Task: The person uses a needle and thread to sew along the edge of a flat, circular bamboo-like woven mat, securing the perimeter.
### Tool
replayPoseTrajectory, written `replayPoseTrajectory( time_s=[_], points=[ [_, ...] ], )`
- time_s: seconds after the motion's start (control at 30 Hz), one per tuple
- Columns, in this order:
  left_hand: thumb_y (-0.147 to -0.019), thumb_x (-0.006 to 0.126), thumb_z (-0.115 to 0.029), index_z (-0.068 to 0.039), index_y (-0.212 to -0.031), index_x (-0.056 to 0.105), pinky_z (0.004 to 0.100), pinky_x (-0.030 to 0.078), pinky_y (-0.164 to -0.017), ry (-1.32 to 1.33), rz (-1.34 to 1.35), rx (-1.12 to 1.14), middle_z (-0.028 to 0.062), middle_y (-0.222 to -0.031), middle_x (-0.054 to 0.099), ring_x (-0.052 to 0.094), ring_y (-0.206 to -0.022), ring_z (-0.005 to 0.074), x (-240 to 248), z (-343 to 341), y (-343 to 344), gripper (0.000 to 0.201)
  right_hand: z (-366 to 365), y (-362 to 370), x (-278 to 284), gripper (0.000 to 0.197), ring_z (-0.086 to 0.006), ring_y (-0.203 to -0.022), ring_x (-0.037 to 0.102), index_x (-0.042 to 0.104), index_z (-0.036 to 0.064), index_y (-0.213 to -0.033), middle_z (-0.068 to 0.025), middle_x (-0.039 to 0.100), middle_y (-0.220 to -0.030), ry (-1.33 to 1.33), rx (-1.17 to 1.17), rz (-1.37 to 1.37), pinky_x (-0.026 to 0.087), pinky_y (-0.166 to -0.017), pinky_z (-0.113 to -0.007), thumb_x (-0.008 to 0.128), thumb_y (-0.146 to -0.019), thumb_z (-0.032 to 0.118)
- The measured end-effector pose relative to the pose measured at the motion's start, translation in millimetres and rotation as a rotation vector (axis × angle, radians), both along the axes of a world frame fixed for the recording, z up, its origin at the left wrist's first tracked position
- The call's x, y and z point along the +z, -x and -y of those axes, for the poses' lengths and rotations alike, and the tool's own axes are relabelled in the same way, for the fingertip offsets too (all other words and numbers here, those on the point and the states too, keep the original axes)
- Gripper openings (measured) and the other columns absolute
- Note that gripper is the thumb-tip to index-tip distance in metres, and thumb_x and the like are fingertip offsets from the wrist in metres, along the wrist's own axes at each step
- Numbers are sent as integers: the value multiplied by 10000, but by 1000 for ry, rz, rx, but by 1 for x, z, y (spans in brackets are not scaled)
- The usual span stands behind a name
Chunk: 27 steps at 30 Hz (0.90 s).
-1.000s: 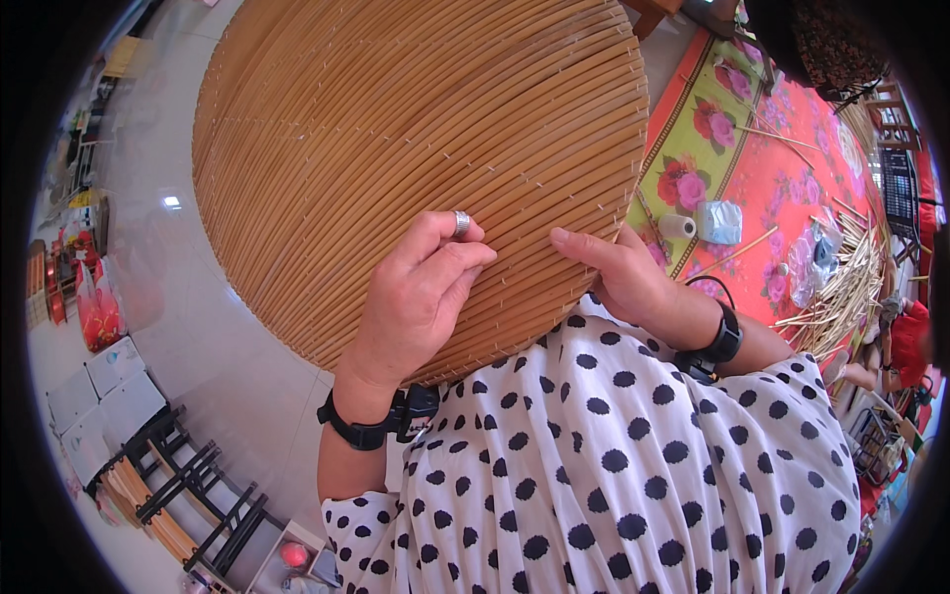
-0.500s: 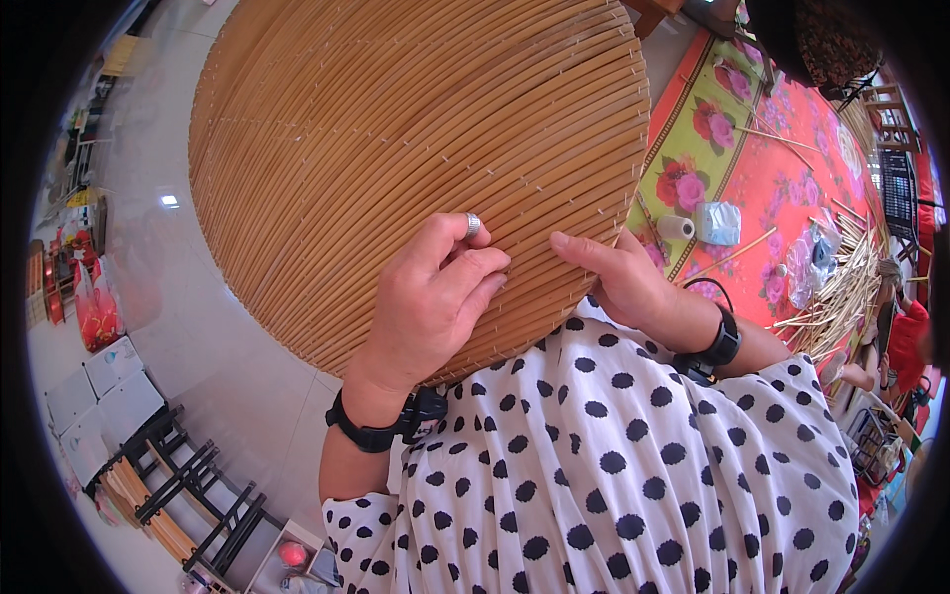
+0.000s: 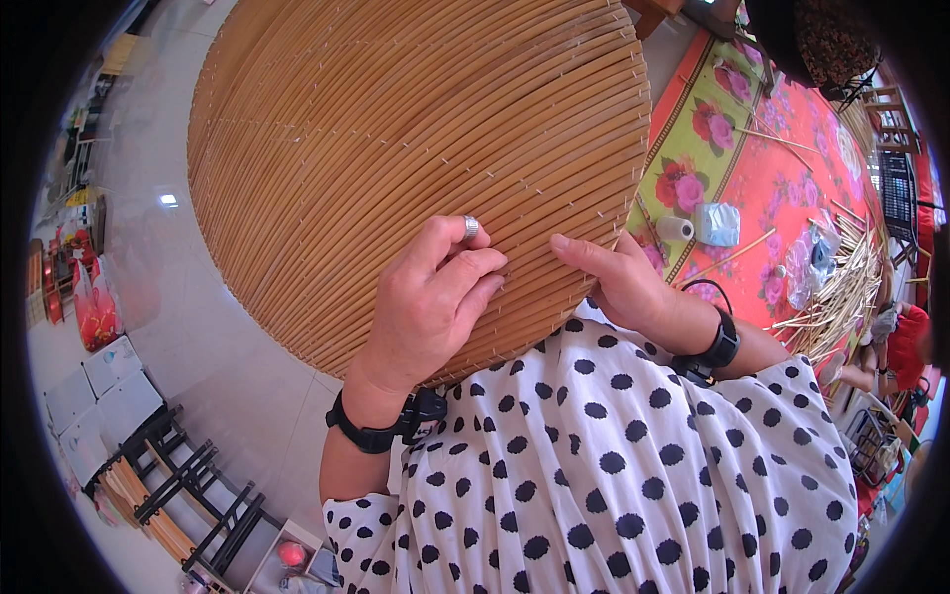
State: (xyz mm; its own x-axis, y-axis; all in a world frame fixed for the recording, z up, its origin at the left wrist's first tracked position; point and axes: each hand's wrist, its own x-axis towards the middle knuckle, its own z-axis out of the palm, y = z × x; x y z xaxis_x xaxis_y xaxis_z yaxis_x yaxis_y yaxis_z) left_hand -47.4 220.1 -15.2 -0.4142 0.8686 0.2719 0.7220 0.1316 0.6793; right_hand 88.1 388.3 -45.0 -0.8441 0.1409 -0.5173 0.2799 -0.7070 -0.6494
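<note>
A large round mat of thin brown slats, sewn across with rows of short pale stitches, spreads out before me and rests against my lap. My left hand is over its near part, fingertips pinched together close to the slats. A silver ring-like thimble sits on one finger. Whatever the fingertips hold is too small or hidden to make out. At the near right rim, my right hand grips the mat, thumb on top and the other fingers out of sight beneath.
To the right, a floral red and green cloth bears a white thread roll, a blue-white packet and a heap of thin sticks. Another person's red garment shows at far right. Black-framed folded furniture stands lower left.
Hardly anything differs: both hands keep their places on the mat, and the left fingertips have shifted very slightly. At the far right, the other person has moved a little.
</note>
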Motion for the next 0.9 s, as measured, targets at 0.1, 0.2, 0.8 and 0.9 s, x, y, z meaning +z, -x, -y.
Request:
replayPoseTrajectory(
  time_s=[0.1, 0.2, 0.8, 0.9],
  points=[
    [-715, 772, 20, -34, -900, 663, 318, 542, -664, -4, 15, 1, 75, -967, 547, 636, -782, 210, -1, 1, 0, 222, 0, 0, 0, 425, -219, -1118, 611, 501, -14, -1310, -129, 609, -1241, -2, 5, 1, 521, -932, -359, 617, -961, 199],
    [-713, 772, 23, -32, -898, 662, 316, 543, -667, -4, 20, 4, 73, -967, 548, 636, -782, 209, 0, 1, 0, 222, 0, -1, -1, 427, -221, -1120, 611, 500, -13, -1312, -130, 607, -1244, -1, 8, -1, 521, -939, -363, 617, -962, 203],
    [-792, 755, -30, -13, -950, 688, 320, 542, -716, -3, -211, 390, 155, -1071, 617, 637, -805, 238, 30, 108, -31, 173, 2, 25, 13, 386, -251, -1093, 611, 515, -50, -1260, -154, 611, -1216, 72, -135, -174, 490, -962, -374, 584, -892, 45],
    [-850, 735, -180, -31, -916, 687, 307, 529, -646, -97, -326, 479, 124, -939, 660, 637, -736, 238, 40, 135, -51, 170, -4, 42, 20, 393, -272, -1100, 610, 503, -63, -1258, -169, 607, -1214, 80, -131, -187, 493, -960, -382, 567, -883, 38]
  ],
)
